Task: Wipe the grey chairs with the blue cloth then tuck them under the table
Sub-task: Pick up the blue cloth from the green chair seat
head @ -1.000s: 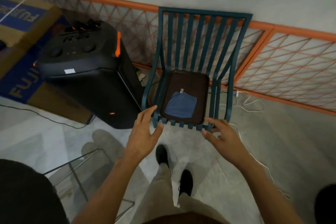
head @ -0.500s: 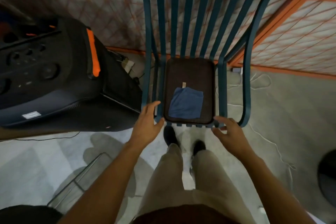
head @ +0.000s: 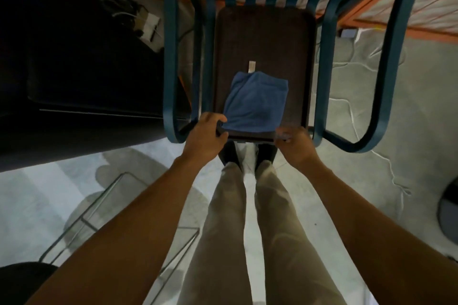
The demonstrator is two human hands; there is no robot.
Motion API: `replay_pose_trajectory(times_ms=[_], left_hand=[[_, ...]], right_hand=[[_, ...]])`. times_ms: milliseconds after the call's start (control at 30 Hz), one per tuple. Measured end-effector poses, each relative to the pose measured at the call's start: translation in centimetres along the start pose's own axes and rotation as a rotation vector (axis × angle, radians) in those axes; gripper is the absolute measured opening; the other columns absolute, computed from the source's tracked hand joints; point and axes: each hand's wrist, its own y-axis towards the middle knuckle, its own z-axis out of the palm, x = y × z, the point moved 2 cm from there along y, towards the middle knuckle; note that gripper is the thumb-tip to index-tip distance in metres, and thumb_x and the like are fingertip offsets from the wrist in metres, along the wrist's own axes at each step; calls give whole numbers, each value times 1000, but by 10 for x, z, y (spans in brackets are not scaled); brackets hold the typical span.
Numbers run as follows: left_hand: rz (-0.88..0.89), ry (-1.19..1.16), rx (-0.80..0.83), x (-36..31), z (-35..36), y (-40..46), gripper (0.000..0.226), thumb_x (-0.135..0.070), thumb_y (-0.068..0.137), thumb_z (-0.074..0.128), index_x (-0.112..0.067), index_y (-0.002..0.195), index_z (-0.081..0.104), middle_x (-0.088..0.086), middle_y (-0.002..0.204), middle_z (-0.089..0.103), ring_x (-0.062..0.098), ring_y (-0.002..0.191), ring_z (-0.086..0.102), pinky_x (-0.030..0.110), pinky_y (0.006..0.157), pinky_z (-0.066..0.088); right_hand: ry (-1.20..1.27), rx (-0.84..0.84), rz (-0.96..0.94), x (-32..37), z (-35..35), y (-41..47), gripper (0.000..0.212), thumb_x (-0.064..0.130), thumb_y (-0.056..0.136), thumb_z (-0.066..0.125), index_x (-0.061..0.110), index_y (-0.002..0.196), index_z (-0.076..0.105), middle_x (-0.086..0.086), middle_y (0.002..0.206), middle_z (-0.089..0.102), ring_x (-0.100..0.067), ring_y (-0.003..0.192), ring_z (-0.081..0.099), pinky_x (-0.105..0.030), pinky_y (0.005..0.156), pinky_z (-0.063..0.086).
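Observation:
A slatted blue-grey metal chair [head: 169, 62] with a dark brown seat pad [head: 262, 39] stands straight ahead, facing me. A folded blue cloth [head: 255, 104] with a small white tag lies on the front half of the seat. My left hand [head: 204, 135] grips the front left corner of the seat, thumb by the cloth's corner. My right hand [head: 296, 145] grips the seat's front right edge, fingers curled under it. My legs and dark shoes stand just below the seat front.
A large black speaker [head: 74, 86] stands close on the chair's left. An orange lattice railing [head: 396, 7] runs behind the chair. White cables [head: 347, 106] trail on the floor at right. A glass table edge with a wire frame [head: 99, 205] sits at lower left.
I have come closer and bent over the chair. Both hands went from hovering open at the seat's front to gripping its front edge.

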Motion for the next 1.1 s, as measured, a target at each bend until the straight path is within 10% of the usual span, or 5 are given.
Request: replay_pose_trajectory(times_ms=[400,800,1100], left_hand=[[162,366,45,23,69,72,48,-27,95,70,-25,141,56,3,144,45,30,129,44,43,100,53],[316,503,-149,26,69,87,23,-24,94,71,-17,116,74,9,116,68,35,105,63,39,72,55],[225,241,-198,16,54,91,25,-24,97,65,-16,119,71,10,110,73,31,107,64,42,87,55]], right_hand=[[-280,36,-75,-46,38,69,44,11,94,57,27,135,56,-3,144,43,-30,134,42,-47,103,49],[-279,-103,-208,-59,32,96,22,20,93,69,23,114,67,-5,122,61,-30,111,60,-45,89,54],[-22,-139,-181,-51,18,103,12,20,96,66,16,107,71,-3,102,73,-23,92,69,-47,84,57]])
